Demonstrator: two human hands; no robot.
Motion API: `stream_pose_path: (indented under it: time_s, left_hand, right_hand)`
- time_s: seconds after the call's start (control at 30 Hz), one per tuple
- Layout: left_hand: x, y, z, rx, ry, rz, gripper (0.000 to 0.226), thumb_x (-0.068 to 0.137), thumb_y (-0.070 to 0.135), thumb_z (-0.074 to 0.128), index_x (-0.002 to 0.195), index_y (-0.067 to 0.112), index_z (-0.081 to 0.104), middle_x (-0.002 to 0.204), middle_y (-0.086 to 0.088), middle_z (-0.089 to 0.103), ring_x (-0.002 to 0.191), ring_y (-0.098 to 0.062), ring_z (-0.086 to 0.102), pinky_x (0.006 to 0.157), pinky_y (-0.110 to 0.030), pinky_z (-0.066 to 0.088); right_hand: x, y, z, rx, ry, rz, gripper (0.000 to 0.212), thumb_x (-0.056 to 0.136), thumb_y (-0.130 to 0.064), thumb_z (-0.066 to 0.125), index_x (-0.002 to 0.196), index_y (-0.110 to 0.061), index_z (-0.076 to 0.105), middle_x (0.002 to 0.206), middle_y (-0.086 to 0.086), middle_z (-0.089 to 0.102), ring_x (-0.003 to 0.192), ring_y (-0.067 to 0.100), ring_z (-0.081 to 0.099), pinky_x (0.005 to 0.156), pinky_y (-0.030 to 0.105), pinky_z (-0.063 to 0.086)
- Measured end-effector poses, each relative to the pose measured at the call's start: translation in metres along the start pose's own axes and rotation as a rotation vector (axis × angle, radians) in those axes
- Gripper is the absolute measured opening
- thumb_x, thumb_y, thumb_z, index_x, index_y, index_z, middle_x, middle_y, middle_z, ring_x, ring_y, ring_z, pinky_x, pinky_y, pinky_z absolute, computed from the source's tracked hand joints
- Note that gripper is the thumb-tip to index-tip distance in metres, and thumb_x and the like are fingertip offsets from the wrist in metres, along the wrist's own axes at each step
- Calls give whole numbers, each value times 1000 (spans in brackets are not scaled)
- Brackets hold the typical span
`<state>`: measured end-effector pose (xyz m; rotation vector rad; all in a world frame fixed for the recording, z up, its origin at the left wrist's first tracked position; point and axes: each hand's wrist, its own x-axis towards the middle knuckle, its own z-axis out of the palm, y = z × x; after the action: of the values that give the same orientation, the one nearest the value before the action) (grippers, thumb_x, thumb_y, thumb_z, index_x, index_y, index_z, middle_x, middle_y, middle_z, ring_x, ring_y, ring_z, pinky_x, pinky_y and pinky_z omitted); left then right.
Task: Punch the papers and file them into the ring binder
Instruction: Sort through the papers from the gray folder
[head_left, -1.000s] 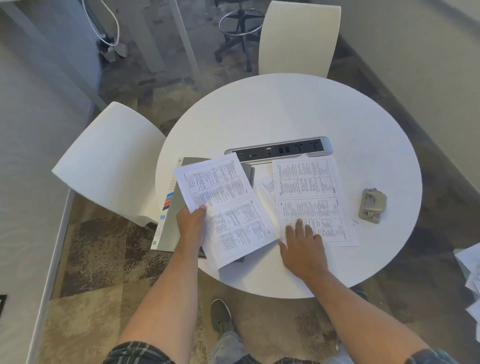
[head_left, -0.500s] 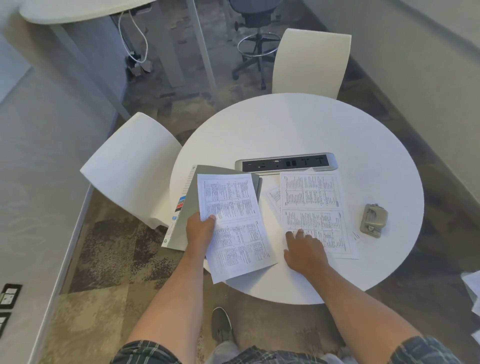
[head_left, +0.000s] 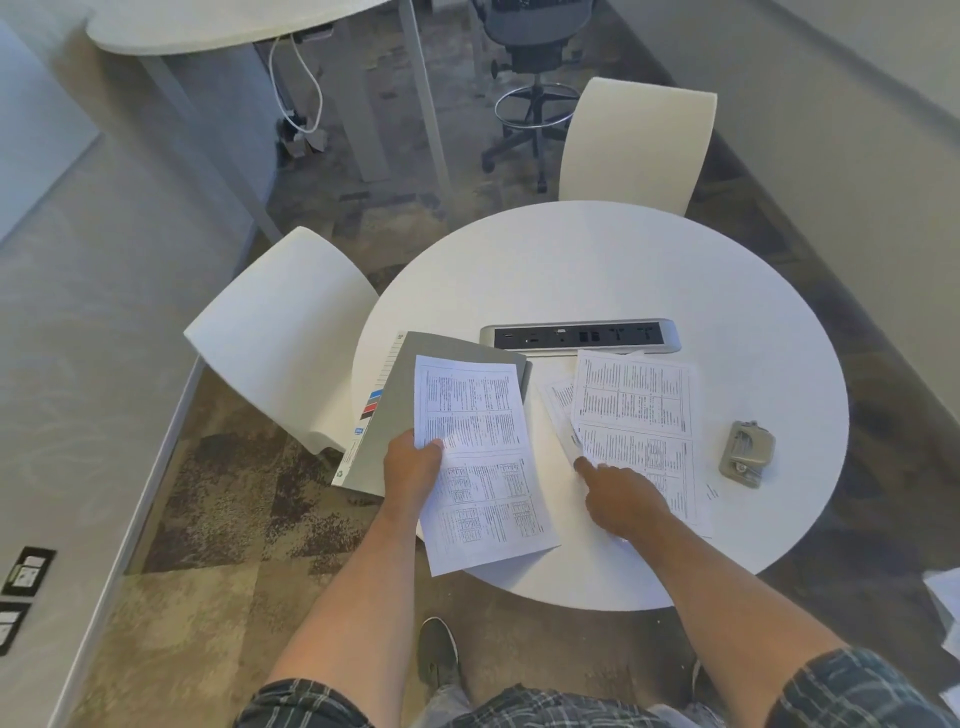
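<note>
- left hand grips a printed sheet, lying over the grey binder
- right hand, forefinger out, presses the paper stack
- hole punch sits well right

Both forearms bare from wrist to above elbow. Left hand & right hand – no gloves, rings or watch visible. Short plaid sleeves, dark grey/navy w/ pale lines: left sleeve at 7 o'clock, right sleeve at 5. Grey trousers – light. One dark olive-grey shoe, low-cut, pale sole edge, at 6.
</note>
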<state>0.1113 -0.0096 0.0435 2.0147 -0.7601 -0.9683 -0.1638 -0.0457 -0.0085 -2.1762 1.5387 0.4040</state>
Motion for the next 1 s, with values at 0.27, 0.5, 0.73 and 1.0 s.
stream_pose_path:
  time_s: [0.27, 0.5, 0.73, 1.0]
  left_hand:
    - [-2, 1, 7, 28, -14, -10, 11, 96, 14, 59, 102, 19, 67, 100, 1, 69, 92, -21, 64, 78, -29, 46]
    - [-4, 5, 21, 50, -54, 21, 10, 97, 14, 60, 102, 22, 65, 99, 3, 66, 93, -21, 62, 79, -30, 46]
    - [1, 15, 37, 22, -94, 12, 16, 95, 16, 60, 105, 20, 71, 103, -1, 71, 97, -26, 67, 81, -32, 50]
    - [7, 23, 43, -97, -94, -156, 38, 87, 51, 59, 100, 19, 74, 99, -5, 75, 92, -26, 69, 86, -43, 55]
  right_hand:
    - [-15, 12, -2, 216, 43, 123, 39, 96, -12, 40, 134, -18, 40, 88, 4, 67, 80, 29, 66, 71, 37, 53]
    - [-20, 0, -23, 306, 282, 102, 53, 100, -16, 41, 149, -32, 34, 74, -12, 54, 64, 19, 59, 66, 32, 49]
    - [-25, -36, -47, 168, 285, -172, 68, 100, -13, 39, 159, -39, 15, 92, -7, 70, 50, 14, 52, 46, 28, 38]
    - [-27, -58, -45, 209, 187, -533, 70, 106, -20, 41, 159, -48, 5, 147, -25, 53, 105, 25, 70, 77, 34, 54]
